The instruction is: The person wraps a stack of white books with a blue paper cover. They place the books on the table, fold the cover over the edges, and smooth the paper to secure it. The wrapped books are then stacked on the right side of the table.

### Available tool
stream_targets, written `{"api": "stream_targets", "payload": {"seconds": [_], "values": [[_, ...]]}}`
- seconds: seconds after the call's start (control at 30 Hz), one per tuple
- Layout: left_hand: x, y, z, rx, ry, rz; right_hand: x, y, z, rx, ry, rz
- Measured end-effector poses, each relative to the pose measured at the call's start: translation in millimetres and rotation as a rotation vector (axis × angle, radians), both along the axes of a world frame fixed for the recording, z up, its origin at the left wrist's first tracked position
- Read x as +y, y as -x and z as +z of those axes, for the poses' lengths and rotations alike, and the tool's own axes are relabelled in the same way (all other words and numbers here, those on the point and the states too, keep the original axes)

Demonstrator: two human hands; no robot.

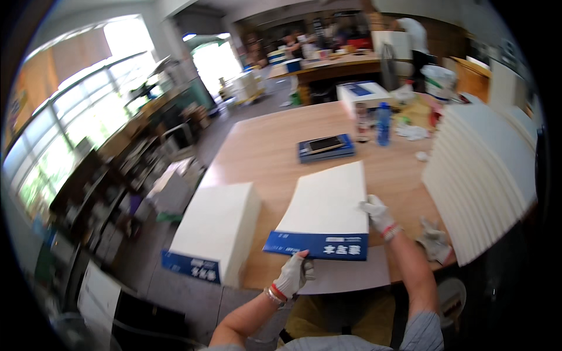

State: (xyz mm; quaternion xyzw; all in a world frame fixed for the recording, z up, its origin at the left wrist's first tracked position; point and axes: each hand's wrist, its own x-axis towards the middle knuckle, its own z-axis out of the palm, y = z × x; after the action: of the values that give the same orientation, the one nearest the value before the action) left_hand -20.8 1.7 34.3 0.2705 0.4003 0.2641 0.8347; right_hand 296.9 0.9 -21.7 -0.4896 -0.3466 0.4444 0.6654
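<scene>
A white paper pad [329, 196] with a blue printed band [316, 245] along its near edge is held up, tilted, over the table's front. My left hand [293, 276], in a white glove with bare fingertips, pinches the near edge at the blue band. At the pad's right side, my gloved right hand [379, 214] grips the edge, its fingers partly hidden. Below the pad lies a plain pale sheet [348, 274] at the table's edge. To the left stands a tall stack of white pads [213, 219], a similar blue band across its near end.
A large stack of white boards [477, 175] leans at the right, beside a loose glove [434, 241]. A phone [325, 144] rests on a blue box [310, 155]. Farther back are a blue bottle [383, 124], a clear bottle [362, 121] and a white bucket [438, 83].
</scene>
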Motion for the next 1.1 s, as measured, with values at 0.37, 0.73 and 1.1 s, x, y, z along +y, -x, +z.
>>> {"api": "stream_targets", "payload": {"seconds": [0.37,0.73,1.1], "values": [[25.3,190.3,68.6,0.111,-0.965,0.843,92.8,228.5,78.6,-0.132,-0.266,0.158],[90.8,275.5,-7.9,0.896,-0.779,1.110,137.9,317.4,96.2,-0.896,0.308,0.339],[122.6,293.0,-28.3,0.658,-0.802,1.230,104.3,263.4,65.3,-0.622,0.097,0.321]]}}
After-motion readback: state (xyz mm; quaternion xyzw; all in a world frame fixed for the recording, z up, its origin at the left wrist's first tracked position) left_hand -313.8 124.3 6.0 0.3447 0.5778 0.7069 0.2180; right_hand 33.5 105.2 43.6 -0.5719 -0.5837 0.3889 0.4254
